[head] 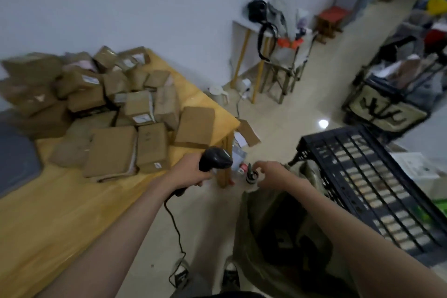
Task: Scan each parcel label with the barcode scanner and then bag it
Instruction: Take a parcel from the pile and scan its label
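My left hand [191,173] grips a black corded barcode scanner [215,158] past the near right corner of the wooden table [36,220]. Its cable [175,227] hangs down to the floor. A pile of several brown parcels [113,113] covers the far part of the table, some with white labels showing. My right hand [274,174] is at the top rim of a dark olive bag [271,244] that stands open on the floor, and its curled fingers hold the rim. The inside of the bag is dark and I cannot make out what it holds.
A black plastic crate [367,181] lies right of the bag. A small bottle [251,175] stands on the floor beyond my right hand, with a loose parcel [249,133] by the table leg. A white side table [244,31], a chair, a red stool [332,19] and a cluttered cart [396,84] stand further back.
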`<action>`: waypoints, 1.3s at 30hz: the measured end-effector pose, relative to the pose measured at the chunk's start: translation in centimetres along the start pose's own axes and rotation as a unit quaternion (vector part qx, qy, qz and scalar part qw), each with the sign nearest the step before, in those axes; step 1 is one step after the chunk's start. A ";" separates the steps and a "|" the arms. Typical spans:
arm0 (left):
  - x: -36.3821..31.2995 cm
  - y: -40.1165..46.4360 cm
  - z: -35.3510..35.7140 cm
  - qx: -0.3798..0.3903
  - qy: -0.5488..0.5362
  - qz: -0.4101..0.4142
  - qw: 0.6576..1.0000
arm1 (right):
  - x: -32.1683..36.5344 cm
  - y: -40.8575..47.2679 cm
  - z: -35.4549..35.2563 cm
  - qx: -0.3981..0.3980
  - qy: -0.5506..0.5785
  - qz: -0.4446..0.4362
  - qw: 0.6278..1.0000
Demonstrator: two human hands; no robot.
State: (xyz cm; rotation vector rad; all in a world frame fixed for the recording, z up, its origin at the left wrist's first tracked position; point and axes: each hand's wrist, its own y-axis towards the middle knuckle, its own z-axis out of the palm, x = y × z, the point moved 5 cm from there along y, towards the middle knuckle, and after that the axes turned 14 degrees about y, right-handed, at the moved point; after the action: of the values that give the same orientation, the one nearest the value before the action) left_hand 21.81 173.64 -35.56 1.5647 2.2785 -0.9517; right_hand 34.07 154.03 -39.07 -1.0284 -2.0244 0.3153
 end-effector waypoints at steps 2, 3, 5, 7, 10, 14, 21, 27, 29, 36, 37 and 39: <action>1.8 -1.6 -2.5 -0.031 -0.016 -0.014 0.999 | 4.2 0.7 -0.8 0.012 -0.017 -0.035 0.999; 2.8 -2.4 -3.7 -0.043 -0.017 -0.022 0.999 | 6.2 0.9 -0.9 0.020 -0.027 -0.053 0.998; 5.0 -4.2 -5.8 -0.066 -0.019 -0.043 0.997 | 9.8 2.0 -0.9 0.032 -0.059 -0.074 0.995; 7.4 -5.8 -7.7 -0.090 -0.035 -0.060 0.993 | 12.9 3.8 -0.7 0.028 -0.078 -0.097 0.992; 10.9 -8.3 -10.1 -0.121 -0.055 -0.082 0.988 | 17.3 6.2 0.2 0.040 -0.103 -0.135 0.985; 15.4 -11.0 -13.0 -0.151 -0.061 -0.113 0.980 | 23.9 7.6 1.9 0.042 -0.126 -0.181 0.975; 22.1 -14.3 -17.7 -0.183 -0.055 -0.152 0.970 | 32.7 11.0 5.3 0.028 -0.160 -0.234 0.959; 25.9 -15.7 -20.9 -0.200 -0.051 -0.148 0.967 | 37.8 13.3 7.6 0.006 -0.187 -0.257 0.948; 27.0 -15.5 -21.7 -0.199 -0.057 -0.149 0.967 | 38.8 14.2 8.3 0.004 -0.195 -0.257 0.947; 29.5 -12.1 -23.5 -0.188 -0.064 -0.152 0.968 | 40.5 18.6 8.7 -0.009 -0.223 -0.257 0.940; 29.7 -11.3 -23.7 -0.188 -0.068 -0.152 0.968 | 40.5 19.4 8.5 -0.008 -0.227 -0.257 0.939; 30.0 -9.8 -24.0 -0.188 -0.075 -0.153 0.967 | 40.5 21.4 8.3 -0.004 -0.226 -0.251 0.941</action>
State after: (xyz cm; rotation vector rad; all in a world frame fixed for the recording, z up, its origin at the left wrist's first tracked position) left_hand 4.98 208.90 -28.76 0.9755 2.4509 -0.6217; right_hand 26.31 199.55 -33.08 -0.4278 -2.6168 0.2834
